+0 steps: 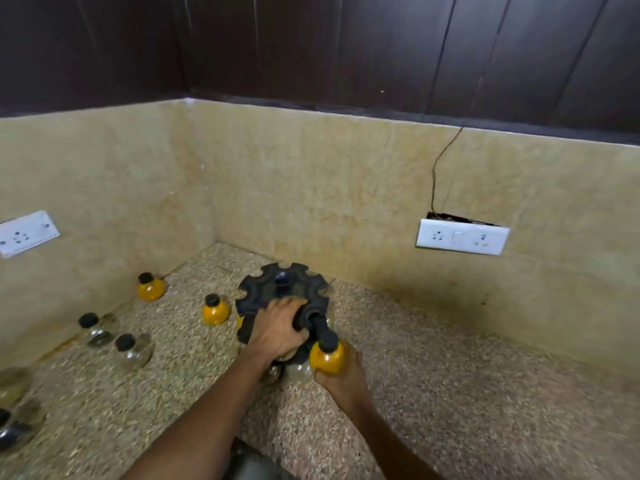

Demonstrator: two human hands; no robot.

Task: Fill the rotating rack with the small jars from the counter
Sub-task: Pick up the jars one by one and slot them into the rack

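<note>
The black rotating rack (277,289) stands near the counter's back corner, its notched top disc facing me. My left hand (277,332) grips the near rim of that disc. My right hand (341,375) holds a yellow-filled jar (327,356) with a black cap at the rack's front right notch. Under the disc, clear jars (298,370) show partly behind my hands. Two more yellow jars (215,311) (150,288) stand on the counter to the left. Two clear jars with black caps (95,329) (131,351) stand farther left.
The speckled granite counter (450,393) meets beige tiled walls at the back corner. White socket plates sit on the left wall (26,233) and the right wall (462,237). More blurred jars (14,410) lie at the far left edge. A dark object (249,462) shows at the bottom.
</note>
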